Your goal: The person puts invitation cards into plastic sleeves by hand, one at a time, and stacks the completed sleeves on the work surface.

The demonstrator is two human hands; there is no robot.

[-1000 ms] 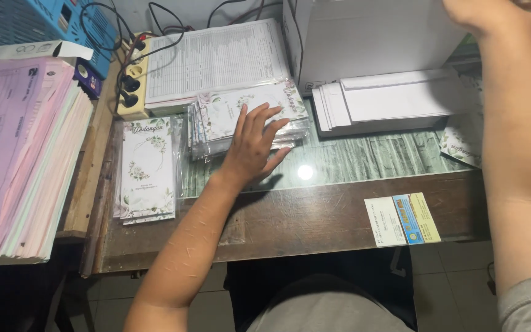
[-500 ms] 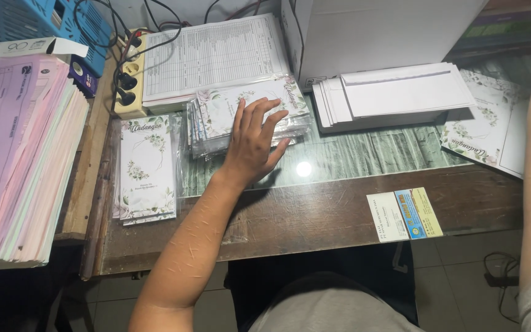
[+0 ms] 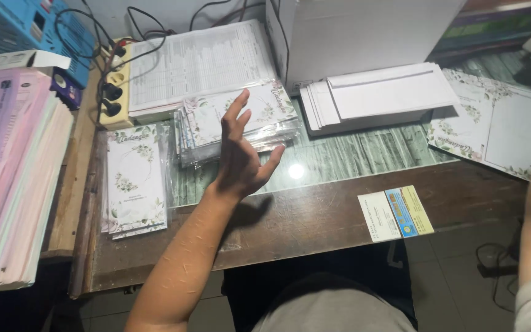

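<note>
**Hovering Over the Wrapped Cards**

Hovering above the desk, my left hand (image 3: 241, 154) is lifted off the fanned stack of plastic-wrapped floral cards (image 3: 241, 120), fingers spread wide and slightly curled, holding nothing and touching nothing. That stack lies directly beneath and beyond my palm, on the glass-topped part of the wooden desk (image 3: 314, 215). A second, neater pile of wrapped cards (image 3: 135, 179) sits upright just to the left of it, near the desk's edge. My right arm shows only as a forearm and sleeve at the right border; the right hand itself is out of view, so I cannot tell whether it grips anything.

As I judge it, the wrapping is well along: two piles already sleeved in plastic. What appears left lies to the right, where unwrapped floral sheets (image 3: 493, 126) rest flat, well apart from the wrapped piles, and a stack of white envelopes (image 3: 376, 95) sits in front of a white box (image 3: 364, 37). Printed sheets (image 3: 198, 64) lie behind the cards, a power strip (image 3: 115, 83) beside them, pink paper stacks (image 3: 7, 172) far left.
</note>
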